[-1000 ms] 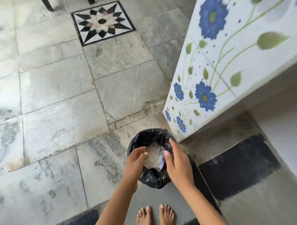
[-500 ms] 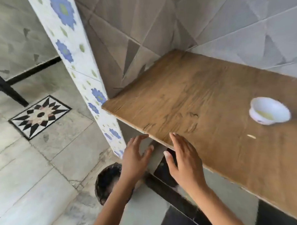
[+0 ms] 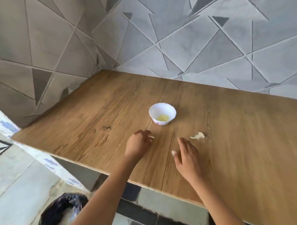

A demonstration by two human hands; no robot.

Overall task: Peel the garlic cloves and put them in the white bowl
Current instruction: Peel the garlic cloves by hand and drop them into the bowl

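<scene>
Small round white bowl (image 3: 154, 112) mid-frame on brown wooden table (image 3: 94, 114), yellowish garlic (image 3: 162, 118) inside, base mark unreadable, left hand (image 3: 138, 144) grip curled, hold unclear, right hand (image 3: 188, 156) grip flat, empty

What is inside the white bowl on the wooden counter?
The white bowl holds a small pale yellow heap at its bottom, probably peeled garlic cloves. The picture is too blurred to count them, and the bowl's near wall hides part of the bottom.
</scene>
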